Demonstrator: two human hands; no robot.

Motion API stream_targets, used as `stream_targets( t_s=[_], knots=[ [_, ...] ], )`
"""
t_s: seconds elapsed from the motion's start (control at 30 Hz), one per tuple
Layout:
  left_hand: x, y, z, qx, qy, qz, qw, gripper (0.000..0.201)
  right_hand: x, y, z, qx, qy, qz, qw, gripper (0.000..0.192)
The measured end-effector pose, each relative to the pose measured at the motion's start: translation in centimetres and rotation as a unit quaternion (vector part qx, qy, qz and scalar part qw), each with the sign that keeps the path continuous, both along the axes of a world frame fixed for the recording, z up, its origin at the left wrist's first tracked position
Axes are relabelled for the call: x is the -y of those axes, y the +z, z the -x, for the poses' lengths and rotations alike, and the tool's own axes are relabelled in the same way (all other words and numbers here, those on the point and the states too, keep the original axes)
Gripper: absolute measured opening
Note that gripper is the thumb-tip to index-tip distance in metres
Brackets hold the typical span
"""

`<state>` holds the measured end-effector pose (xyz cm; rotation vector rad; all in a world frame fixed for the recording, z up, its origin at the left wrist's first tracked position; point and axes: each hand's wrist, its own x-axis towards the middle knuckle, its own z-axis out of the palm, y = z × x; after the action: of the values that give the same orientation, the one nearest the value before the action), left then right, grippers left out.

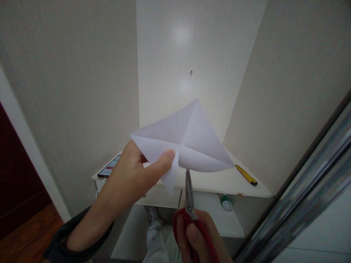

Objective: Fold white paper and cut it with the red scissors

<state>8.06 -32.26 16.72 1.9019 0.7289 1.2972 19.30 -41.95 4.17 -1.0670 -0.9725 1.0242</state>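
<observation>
A creased white sheet of paper [203, 128] is held up in the middle, its folds crossing near the centre. My left hand [139, 175] grips its left side, thumb on top and the other fingers hidden beneath. A slit runs in from the near edge to about the crossing of the folds, so a pointed flap hangs down beside my thumb. In my right hand [200, 237] is a pair of scissors [189, 199] with red handles, fingers through the loops. The blades look closed, pointing up, with the tip just below the paper's near edge by the slit.
Behind the paper is a white shelf [208, 182] between pale panels. A phone [109, 166] lies at its left end, a yellow utility knife [246, 175] at its right. Below, a clear bottle [226, 202] lies on a lower shelf. Metal rails [301, 197] slant along the right.
</observation>
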Motion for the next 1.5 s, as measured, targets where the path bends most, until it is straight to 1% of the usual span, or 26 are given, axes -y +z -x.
stream_targets(
  t_s=[0.07,0.13,0.2,0.27,0.3,0.4,0.47,0.57,0.63,0.67,0.73,0.87,0.9,0.97,1.03,1.13,1.23,1.33,1.43,1.5],
  knots=[
    [-0.3,0.1,0.1,-0.010,-0.037,0.010,0.999,0.007,-0.4,-0.3,-1.5,-0.023,-0.001,-0.035,0.999,0.051],
    [-0.4,0.3,0.3,-0.018,-0.066,0.024,0.997,0.013,-1.0,0.0,-3.2,-0.038,0.014,-0.085,0.996,0.054],
    [-0.4,0.4,0.4,-0.036,-0.088,0.034,0.995,0.014,-1.4,0.9,-4.8,-0.030,0.019,-0.131,0.991,0.056],
    [-0.5,0.4,0.7,-0.076,-0.118,0.044,0.989,0.013,-1.4,2.0,-5.7,-0.005,0.025,-0.164,0.986,0.058],
    [-0.6,0.4,0.8,-0.102,-0.133,0.046,0.985,0.012,-1.4,2.6,-5.8,-0.008,0.004,-0.160,0.987,0.055],
    [-1.1,0.2,1.1,-0.170,-0.168,0.035,0.970,0.011,-0.8,4.3,-5.3,-0.010,0.001,-0.138,0.990,0.050],
    [-1.3,0.0,1.3,-0.194,-0.185,0.031,0.963,0.011,-0.6,5.1,-4.7,-0.016,0.002,-0.118,0.993,0.042],
    [-1.5,-0.2,1.2,-0.195,-0.205,0.051,0.958,0.014,-0.4,5.5,-4.1,0.001,-0.025,-0.073,0.997,0.032],
    [-1.6,-0.2,1.2,-0.173,-0.210,0.058,0.960,0.013,-0.5,5.6,-4.0,0.010,-0.059,-0.064,0.996,0.027],
    [-1.6,-0.2,1.1,-0.161,-0.210,0.060,0.962,0.012,-0.5,5.6,-4.0,0.010,-0.081,-0.069,0.994,0.024],
    [-1.9,-0.1,1.0,-0.143,-0.201,0.061,0.967,0.014,-0.8,5.5,-4.1,0.015,-0.115,-0.103,0.988,0.023],
    [-2.6,-0.5,0.9,-0.114,-0.140,0.051,0.982,0.018,-1.6,5.4,-4.2,0.011,-0.170,-0.181,0.969,0.024],
    [-2.7,-0.6,0.8,-0.107,-0.134,0.048,0.984,0.018,-1.9,5.4,-4.2,0.001,-0.183,-0.192,0.964,0.024],
    [-2.8,-1.0,0.6,-0.094,-0.157,0.045,0.982,0.022,-2.4,5.3,-4.0,-0.017,-0.208,-0.214,0.954,0.023],
    [-2.5,-1.4,0.3,-0.092,-0.202,0.049,0.974,0.032,-2.7,5.3,-3.6,-0.026,-0.224,-0.231,0.947,0.021],
    [-1.5,-1.7,-0.3,-0.144,-0.251,0.093,0.953,0.040,-2.8,5.3,-2.8,-0.036,-0.240,-0.222,0.945,0.020],
    [-0.6,-1.7,-0.7,-0.174,-0.287,0.141,0.931,0.034,-2.8,5.1,-2.3,-0.037,-0.224,-0.208,0.951,0.023],
    [-0.4,-1.8,-0.7,-0.156,-0.291,0.151,0.932,0.029,-2.8,4.7,-2.3,-0.031,-0.184,-0.190,0.964,0.022],
    [-0.8,-2.0,-0.5,-0.131,-0.267,0.143,0.944,0.032,-2.8,4.3,-2.6,-0.016,-0.083,-0.200,0.976,0.029],
    [-1.2,-2.2,-0.3,-0.101,-0.229,0.131,0.959,0.036,-2.8,4.0,-2.8,-0.021,-0.017,-0.226,0.974,0.040]
  ],
)
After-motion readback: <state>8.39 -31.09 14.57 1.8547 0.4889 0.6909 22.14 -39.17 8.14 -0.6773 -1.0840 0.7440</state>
